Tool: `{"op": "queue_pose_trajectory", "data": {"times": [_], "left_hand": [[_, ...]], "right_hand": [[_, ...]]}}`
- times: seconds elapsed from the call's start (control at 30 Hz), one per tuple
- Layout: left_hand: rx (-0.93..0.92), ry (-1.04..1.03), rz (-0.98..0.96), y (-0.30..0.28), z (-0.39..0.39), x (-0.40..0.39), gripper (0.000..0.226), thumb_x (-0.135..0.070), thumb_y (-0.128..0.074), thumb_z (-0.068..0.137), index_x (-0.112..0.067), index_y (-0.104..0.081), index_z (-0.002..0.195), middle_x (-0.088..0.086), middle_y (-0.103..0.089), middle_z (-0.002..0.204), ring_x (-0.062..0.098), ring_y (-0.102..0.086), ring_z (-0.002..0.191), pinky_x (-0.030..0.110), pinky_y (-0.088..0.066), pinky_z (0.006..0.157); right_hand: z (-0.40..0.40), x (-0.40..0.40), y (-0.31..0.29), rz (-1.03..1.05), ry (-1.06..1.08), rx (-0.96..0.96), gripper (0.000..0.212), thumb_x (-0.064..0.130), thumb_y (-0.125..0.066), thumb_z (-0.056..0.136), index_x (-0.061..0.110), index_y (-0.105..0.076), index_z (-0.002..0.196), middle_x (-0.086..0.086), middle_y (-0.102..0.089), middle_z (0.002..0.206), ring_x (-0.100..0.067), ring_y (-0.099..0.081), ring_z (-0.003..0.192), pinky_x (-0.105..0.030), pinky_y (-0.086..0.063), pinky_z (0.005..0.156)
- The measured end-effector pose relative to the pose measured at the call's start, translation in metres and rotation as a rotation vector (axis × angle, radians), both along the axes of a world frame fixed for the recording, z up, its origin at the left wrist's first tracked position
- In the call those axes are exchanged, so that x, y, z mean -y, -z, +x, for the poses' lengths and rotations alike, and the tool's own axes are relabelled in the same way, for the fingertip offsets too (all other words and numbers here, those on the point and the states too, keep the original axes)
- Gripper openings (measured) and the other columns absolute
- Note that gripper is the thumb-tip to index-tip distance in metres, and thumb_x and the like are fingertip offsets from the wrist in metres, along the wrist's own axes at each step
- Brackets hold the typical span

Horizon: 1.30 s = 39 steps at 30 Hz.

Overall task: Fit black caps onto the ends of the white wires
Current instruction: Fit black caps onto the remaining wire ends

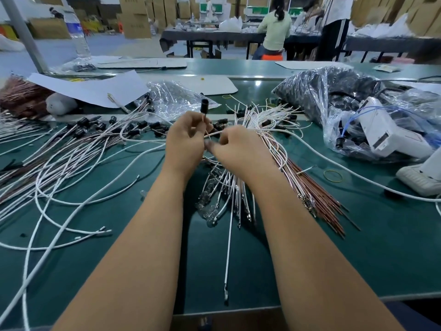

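My left hand (185,139) pinches a white wire whose tip carries a black cap (204,105), which sticks up above the fingers. My right hand (238,146) is curled beside it and pinches a white wire (216,133) that runs between the two hands. Under the hands lies a bundle of white and copper-coloured wires (262,144). To the left, several capped wires (114,132) are spread over the green table (370,247). Loose black caps (220,124) lie just beyond my hands.
A clear bag of black parts (317,91) sits at the right, with a white tool in plastic (386,134) beside it. An empty clear bag (176,96) and paper sheets (95,89) lie at the back left. A rubber band (333,176) lies to the right. People work at a far table.
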State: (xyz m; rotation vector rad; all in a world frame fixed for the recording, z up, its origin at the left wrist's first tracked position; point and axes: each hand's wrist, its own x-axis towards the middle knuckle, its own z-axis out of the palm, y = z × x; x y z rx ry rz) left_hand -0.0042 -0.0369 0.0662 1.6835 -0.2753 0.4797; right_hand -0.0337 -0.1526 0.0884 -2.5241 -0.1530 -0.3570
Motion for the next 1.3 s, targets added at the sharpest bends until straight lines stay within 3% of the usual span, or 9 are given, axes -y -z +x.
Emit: {"op": "queue_pose_trajectory", "data": {"times": [0.07,0.17,0.5,0.73,0.83,0.93,1.07,1.17,1.3], "left_hand": [[0.048,0.01,0.004,0.0,0.001,0.002,0.022,0.004,-0.046,0.096,-0.015,-0.054,0.087,0.006,-0.065,0.089,0.015,-0.064,0.089,0.024,-0.05,0.086],[0.093,0.083,-0.036,0.0,0.002,0.004,0.02,0.005,-0.046,0.096,-0.012,-0.054,0.09,0.009,-0.067,0.095,0.014,-0.065,0.097,0.02,-0.048,0.09],[0.24,0.151,-0.097,-0.007,0.0,0.002,0.018,0.008,-0.052,0.092,-0.006,-0.062,0.1,0.006,-0.068,0.097,0.004,-0.066,0.093,0.021,-0.048,0.091],[0.207,0.227,-0.085,-0.013,-0.005,0.002,0.019,0.008,-0.05,0.094,-0.005,-0.062,0.101,0.011,-0.067,0.093,0.011,-0.066,0.09,0.026,-0.05,0.09],[0.042,0.149,-0.011,-0.012,-0.005,0.003,0.016,0.005,-0.044,0.096,-0.005,-0.057,0.098,0.005,-0.061,0.075,0.014,-0.061,0.074,0.029,-0.053,0.082],[-0.122,0.133,0.078,-0.005,-0.002,0.002,0.021,-0.001,-0.037,0.098,-0.014,-0.054,0.102,0.003,-0.048,0.065,0.019,-0.047,0.064,0.039,-0.045,0.069],[-0.145,0.158,0.099,0.0,0.0,0.001,0.018,-0.017,-0.04,0.102,-0.011,-0.056,0.095,-0.003,-0.038,0.063,0.013,-0.031,0.055,0.031,-0.03,0.058],[-0.127,0.141,0.189,0.003,0.0,0.002,0.02,-0.018,-0.049,0.099,-0.023,-0.058,0.081,0.0,-0.045,0.066,0.012,-0.034,0.056,0.027,-0.03,0.055],[-0.145,0.175,0.167,0.003,-0.003,0.003,0.019,-0.019,-0.054,0.097,-0.026,-0.059,0.08,0.004,-0.046,0.069,0.005,-0.031,0.048,0.018,-0.027,0.047]], "right_hand": [[-0.003,0.0,-0.004,-0.176,-0.017,-0.165,0.025,0.038,-0.068,0.08,0.016,-0.06,0.072,0.0,-0.061,0.071,-0.02,-0.06,0.071,-0.033,-0.053,0.068],[-0.006,-0.002,-0.008,-0.253,-0.017,-0.206,0.008,0.021,-0.069,0.078,0.016,-0.066,0.083,-0.001,-0.064,0.078,-0.022,-0.062,0.075,-0.038,-0.057,0.076],[-0.007,0.004,-0.015,-0.177,-0.107,-0.196,0.008,0.013,-0.068,0.078,0.016,-0.071,0.084,-0.002,-0.068,0.086,-0.019,-0.064,0.08,-0.033,-0.056,0.076],[0.002,0.0,0.002,0.392,-0.053,0.042,0.011,0.009,-0.065,0.078,0.013,-0.064,0.089,0.004,-0.06,0.071,-0.011,-0.056,0.066,-0.026,-0.043,0.058],[0.003,0.002,0.004,0.67,-0.002,0.081,0.011,0.005,-0.06,0.082,0.013,-0.067,0.083,0.003,-0.06,0.066,-0.01,-0.053,0.06,-0.025,-0.042,0.056],[0.006,0.011,0.004,0.873,0.062,0.094,0.014,0.008,-0.061,0.086,0.018,-0.065,0.077,0.005,-0.059,0.067,-0.008,-0.052,0.061,-0.023,-0.045,0.06],[0.01,0.017,0.006,1.114,0.096,0.072,0.012,0.009,-0.066,0.088,0.016,-0.063,0.079,0.002,-0.057,0.066,-0.007,-0.049,0.053,-0.021,-0.043,0.054],[0.012,0.019,0.005,1.235,0.063,0.059,0.012,0.005,-0.064,0.089,0.013,-0.062,0.081,0.001,-0.054,0.064,-0.006,-0.046,0.048,-0.019,-0.041,0.049],[0.013,0.022,0.004,1.382,0.039,0.029,0.015,0.001,-0.056,0.091,0.01,-0.061,0.08,-0.002,-0.054,0.06,-0.007,-0.046,0.047,-0.018,-0.04,0.047]]}}
